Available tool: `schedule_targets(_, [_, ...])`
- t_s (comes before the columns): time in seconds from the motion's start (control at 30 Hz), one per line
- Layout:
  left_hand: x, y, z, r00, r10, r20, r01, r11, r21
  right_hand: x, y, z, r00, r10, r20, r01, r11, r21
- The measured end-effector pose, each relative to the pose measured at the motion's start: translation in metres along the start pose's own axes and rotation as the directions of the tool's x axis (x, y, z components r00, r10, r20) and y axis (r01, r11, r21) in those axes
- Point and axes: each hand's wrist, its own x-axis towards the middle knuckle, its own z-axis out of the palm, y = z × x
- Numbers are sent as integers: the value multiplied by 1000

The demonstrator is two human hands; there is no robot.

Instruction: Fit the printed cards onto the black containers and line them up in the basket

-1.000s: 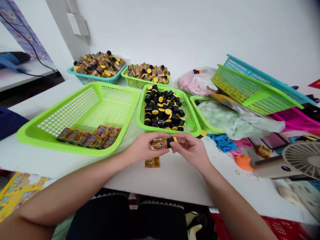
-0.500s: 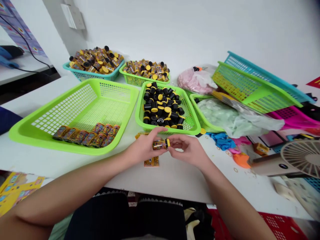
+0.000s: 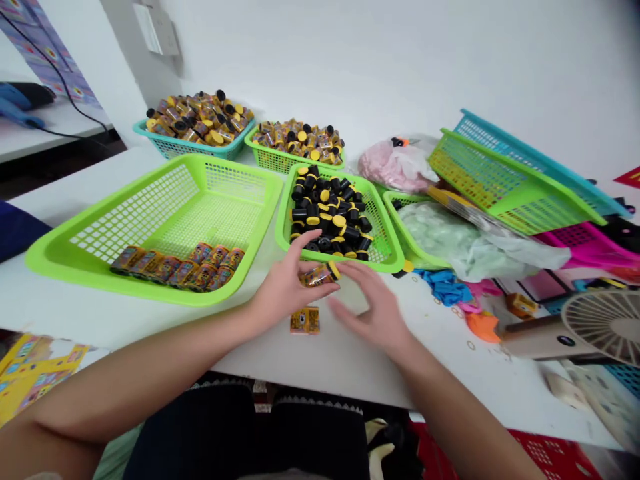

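Observation:
My left hand (image 3: 283,290) is closed round a small labelled canister (image 3: 319,275) with a yellow cap, held just above the white table (image 3: 350,360). My right hand (image 3: 370,307) hovers beside it with fingers spread and blurred, holding nothing. A loose yellow label (image 3: 305,321) lies on the table under my hands. Just behind them stands a green basket (image 3: 387,257) of black canisters with yellow caps. To the left, a large green basket (image 3: 150,200) holds a row of labelled canisters (image 3: 180,267) along its near wall.
Two baskets of finished canisters, teal (image 3: 170,145) and green (image 3: 280,163), stand at the back. Plastic bags (image 3: 450,233), stacked baskets (image 3: 510,180), balloons (image 3: 447,283) and a small fan (image 3: 600,327) crowd the right side. A yellow sheet (image 3: 30,373) lies at lower left.
My right hand has let go of the canister and drawn back with its fingers spread. The left hand keeps the canister and has shifted slightly towards the black-canister basket.

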Motion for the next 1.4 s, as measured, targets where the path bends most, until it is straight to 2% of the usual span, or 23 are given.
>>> schedule_targets(0.07, [1, -1, 3, 1000, -21, 11, 22, 985, -173, -3, -3, 13, 988, -142, 57, 147, 984, -100])
schedule_targets(0.2, [2, -2, 11, 997, -41, 69, 64, 925, -374, -4, -5, 26, 949, -314, 11, 311, 935, -171])
schedule_targets(0.37, [2, -1, 12, 984, -80, 159, 143, 890, -434, 1, -5, 15, 918, -395, 42, 397, 908, -136])
schedule_targets(0.5, [-4, 2, 12, 951, -81, 297, 203, 890, -407, 0, -9, 14, 893, -450, -25, 436, 876, -206])
schedule_targets(0.57, [-7, 4, 13, 953, -48, 300, 165, 911, -378, -2, -12, 17, 887, -459, -42, 433, 861, -268])
schedule_targets(0.7, [-8, 3, 16, 982, 57, 178, -5, 960, -279, -5, -14, 25, 885, -462, -45, 405, 815, -414])
schedule_targets(0.77, [-7, -1, 16, 987, 78, 139, -43, 970, -240, -5, -13, 27, 880, -474, -28, 413, 793, -448])
schedule_targets(0.83, [-4, -5, 15, 985, 109, 134, -79, 974, -211, -3, -11, 28, 871, -490, -15, 429, 777, -460])
schedule_targets(0.9, [-1, -6, 13, 976, 184, 120, -163, 972, -168, -1, -7, 27, 860, -510, -17, 448, 769, -457])
schedule_targets(0.97, [-1, -2, 9, 960, 269, 78, -264, 962, -70, 0, -5, 25, 852, -524, -28, 461, 773, -437])
schedule_targets(1.03, [-4, 8, 4, 957, 277, 85, -284, 956, 71, 0, -5, 23, 848, -528, -54, 464, 787, -406])
schedule_targets(1.13, [-18, 30, -7, 982, 151, 116, -173, 961, 218, 0, -13, 20, 850, -517, -98, 459, 820, -343])
schedule_targets(1.23, [-31, 54, -32, 993, 62, 101, -94, 928, 360, 13, -19, 15, 862, -501, -83, 472, 851, -231])
schedule_targets(1.3, [-35, 69, -60, 993, 86, 84, -117, 858, 500, 34, -12, 8, 888, -457, -48, 440, 877, -194])
schedule_targets(1.33, [-35, 75, -77, 989, 129, 67, -144, 811, 567, 47, -3, 3, 919, -394, -25, 381, 901, -209])
schedule_targets(1.4, [-30, 84, -114, 978, 208, 29, -172, 716, 676, 77, 22, -4, 980, -179, 84, 196, 934, -299])
